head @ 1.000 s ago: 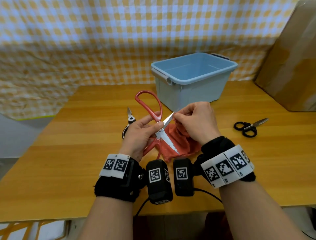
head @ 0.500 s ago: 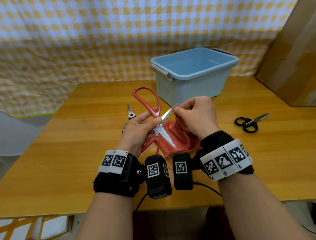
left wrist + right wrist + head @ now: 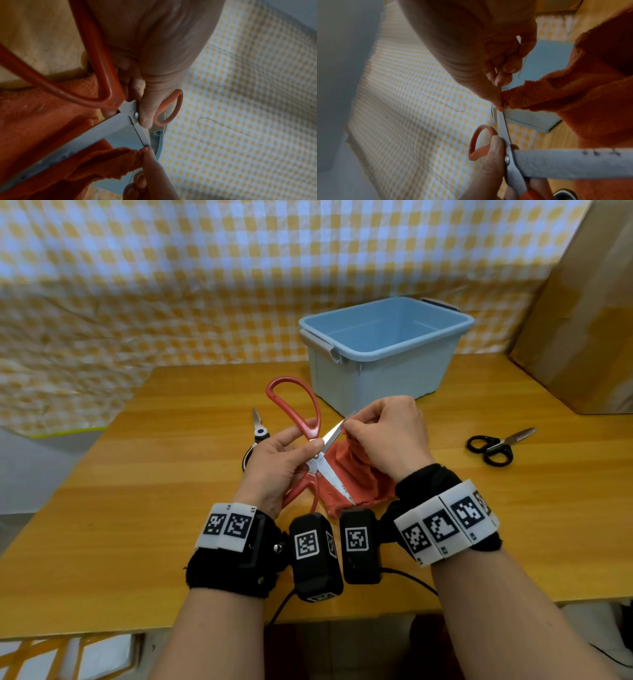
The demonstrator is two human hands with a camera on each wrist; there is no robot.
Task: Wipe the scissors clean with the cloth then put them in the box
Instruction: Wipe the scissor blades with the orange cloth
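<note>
My left hand (image 3: 274, 463) grips the red-handled scissors (image 3: 301, 419) at the pivot, thumb beside the screw (image 3: 136, 115). The blades stand spread apart above the table. My right hand (image 3: 387, 436) pinches the orange cloth (image 3: 356, 474) round the upper blade near its tip (image 3: 500, 108). The rest of the cloth hangs down under the lower blade (image 3: 573, 163). The light blue box (image 3: 383, 350) stands behind the hands, with nothing in the part of its inside that shows.
A black-handled pair of scissors (image 3: 496, 446) lies on the wooden table (image 3: 137, 508) to the right. Small pliers-like snips (image 3: 258, 429) lie left of my left hand. A brown cardboard sheet (image 3: 582, 320) leans at the far right. Checked fabric covers the wall.
The right hand has slid the pinched cloth a little along the upper blade toward its tip. The left hand keeps the same hold on the scissors.
</note>
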